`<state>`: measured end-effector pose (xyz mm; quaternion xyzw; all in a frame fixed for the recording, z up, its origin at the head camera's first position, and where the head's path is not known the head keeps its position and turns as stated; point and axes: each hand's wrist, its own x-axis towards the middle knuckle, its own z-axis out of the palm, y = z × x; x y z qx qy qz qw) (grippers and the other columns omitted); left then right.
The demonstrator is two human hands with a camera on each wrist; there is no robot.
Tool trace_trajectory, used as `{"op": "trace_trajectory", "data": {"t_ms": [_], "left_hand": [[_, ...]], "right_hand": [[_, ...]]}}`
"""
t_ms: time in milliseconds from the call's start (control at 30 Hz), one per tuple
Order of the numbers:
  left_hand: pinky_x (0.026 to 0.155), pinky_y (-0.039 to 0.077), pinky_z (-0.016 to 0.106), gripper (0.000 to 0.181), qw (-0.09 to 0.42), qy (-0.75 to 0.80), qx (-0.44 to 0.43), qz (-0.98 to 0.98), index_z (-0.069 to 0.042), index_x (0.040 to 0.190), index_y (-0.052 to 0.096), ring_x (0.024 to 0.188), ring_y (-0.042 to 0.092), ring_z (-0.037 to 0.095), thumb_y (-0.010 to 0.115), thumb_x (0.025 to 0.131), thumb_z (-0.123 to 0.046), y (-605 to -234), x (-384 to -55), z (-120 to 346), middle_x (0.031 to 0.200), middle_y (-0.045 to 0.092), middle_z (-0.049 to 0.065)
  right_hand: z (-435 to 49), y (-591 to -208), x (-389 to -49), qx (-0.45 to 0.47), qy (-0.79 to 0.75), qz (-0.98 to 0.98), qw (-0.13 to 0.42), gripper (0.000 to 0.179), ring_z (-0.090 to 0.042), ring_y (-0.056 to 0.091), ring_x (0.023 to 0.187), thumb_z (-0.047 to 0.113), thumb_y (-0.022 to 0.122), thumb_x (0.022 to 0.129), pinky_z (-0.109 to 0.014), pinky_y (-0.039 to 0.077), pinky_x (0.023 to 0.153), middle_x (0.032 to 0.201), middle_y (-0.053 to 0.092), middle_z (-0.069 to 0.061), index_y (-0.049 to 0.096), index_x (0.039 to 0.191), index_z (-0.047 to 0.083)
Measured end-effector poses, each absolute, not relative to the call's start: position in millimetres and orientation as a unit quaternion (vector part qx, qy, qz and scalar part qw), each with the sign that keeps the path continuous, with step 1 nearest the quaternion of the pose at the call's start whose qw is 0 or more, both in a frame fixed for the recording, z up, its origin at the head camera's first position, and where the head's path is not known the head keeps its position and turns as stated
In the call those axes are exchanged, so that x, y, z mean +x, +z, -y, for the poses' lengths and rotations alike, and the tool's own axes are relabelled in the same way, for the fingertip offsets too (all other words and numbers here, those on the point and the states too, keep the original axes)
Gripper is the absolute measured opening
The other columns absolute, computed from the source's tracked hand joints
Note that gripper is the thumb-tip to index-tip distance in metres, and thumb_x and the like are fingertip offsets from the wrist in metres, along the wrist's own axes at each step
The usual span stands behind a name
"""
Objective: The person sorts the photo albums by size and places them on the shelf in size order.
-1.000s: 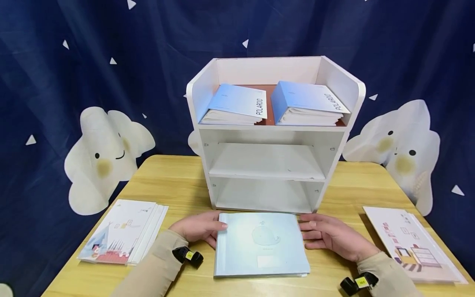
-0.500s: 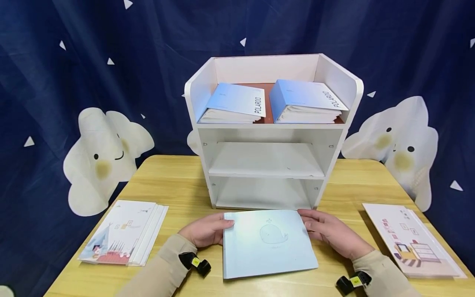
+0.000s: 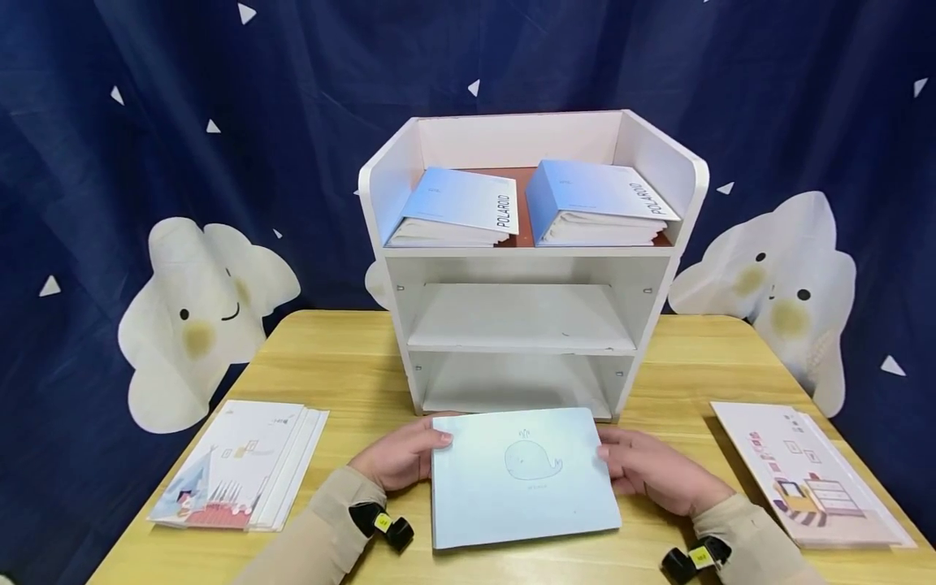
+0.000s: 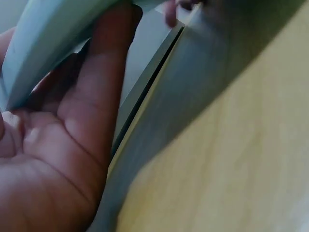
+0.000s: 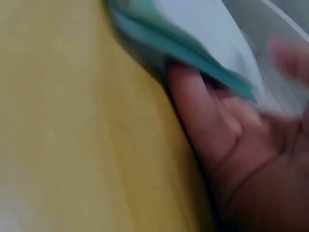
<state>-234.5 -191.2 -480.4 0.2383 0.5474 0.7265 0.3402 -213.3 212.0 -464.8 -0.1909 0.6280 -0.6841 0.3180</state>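
Note:
A light-blue landscape book (image 3: 526, 504) with a whale drawing on its cover is held between both hands, in front of the shelf. My left hand (image 3: 398, 457) grips its left edge, thumb on the cover and fingers underneath. At the opposite edge my right hand (image 3: 658, 471) holds the book, its thumb tip by the border. The right wrist view shows fingers (image 5: 203, 111) reaching beneath the book (image 5: 178, 43), but blur obscures the thumb's contact. In the left wrist view, the raised book (image 4: 46, 43) rests against the left fingers.
A white shelf unit (image 3: 519, 252) stands behind the book, two blue POLAROID albums (image 3: 457, 203) lying on its top level. Illustrated books lie in a left stack (image 3: 241, 467) and a right stack (image 3: 812, 479) on the wooden table (image 3: 351, 341). A dark-blue curtain (image 3: 307, 97) hangs behind.
The book was lying flatter on the table; it is now lifted and tilted, its far edge higher against the shelf's base. The left thumb stays on the cover, while the right fingers have moved underneath.

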Motion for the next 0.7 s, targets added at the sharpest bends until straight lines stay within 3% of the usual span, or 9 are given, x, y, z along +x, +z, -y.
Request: {"op": "trace_trajectory", "data": {"t_ms": [100, 200, 367, 500, 700], "left_hand": [[0.090, 0.057, 0.038, 0.031, 0.334, 0.739, 0.240, -0.534, -0.005, 0.134, 0.055, 0.107, 0.068, 0.020, 0.042, 0.107, -0.014, -480.9, -234.3, 191.8, 0.121, 0.069, 0.008], [0.091, 0.056, 0.035, 0.028, 0.323, 0.753, 0.230, -0.525, -0.004, 0.128, 0.056, 0.108, 0.067, 0.018, 0.039, 0.110, -0.018, -479.9, -233.9, 191.8, 0.119, 0.068, 0.008], [0.093, 0.055, 0.033, 0.036, 0.311, 0.778, 0.192, -0.512, -0.005, 0.127, 0.056, 0.108, 0.066, 0.016, 0.039, 0.112, -0.032, -473.3, -230.1, 186.1, 0.118, 0.068, 0.006], [0.093, 0.055, 0.034, 0.044, 0.311, 0.779, 0.173, -0.516, -0.005, 0.128, 0.054, 0.107, 0.065, 0.016, 0.048, 0.108, -0.043, -464.7, -223.8, 180.0, 0.117, 0.067, 0.005], [0.088, 0.057, 0.034, 0.051, 0.305, 0.750, 0.157, -0.566, 0.001, 0.131, 0.054, 0.102, 0.068, 0.017, 0.048, 0.107, -0.044, -448.0, -221.3, 178.4, 0.114, 0.069, 0.007]], "right_hand": [[-210.7, -467.0, -210.3, -0.230, -0.677, -0.574, 0.399, 0.048, -0.041, 0.066, 0.109, 0.011, 0.035, 0.109, -0.052, 0.057, 0.086, 0.130, 0.060, -0.031, 0.026, 0.150, -0.012], [-207.8, -468.5, -208.7, -0.253, -0.677, -0.544, 0.427, 0.041, -0.042, 0.068, 0.105, 0.009, 0.037, 0.108, -0.052, 0.059, 0.081, 0.129, 0.060, -0.032, 0.034, 0.146, -0.006], [-204.0, -469.7, -208.2, -0.247, -0.705, -0.536, 0.393, 0.037, -0.032, 0.069, 0.104, 0.006, 0.037, 0.109, -0.045, 0.059, 0.083, 0.127, 0.063, -0.026, 0.036, 0.145, -0.003], [-203.4, -468.5, -206.9, -0.239, -0.735, -0.522, 0.360, 0.036, -0.029, 0.067, 0.109, 0.004, 0.035, 0.109, -0.045, 0.058, 0.088, 0.127, 0.065, -0.020, 0.040, 0.145, 0.004], [-199.6, -457.4, -201.6, -0.267, -0.760, -0.484, 0.341, 0.040, -0.028, 0.069, 0.108, 0.002, 0.029, 0.109, -0.042, 0.058, 0.086, 0.127, 0.066, -0.018, 0.046, 0.144, 0.011]]}}
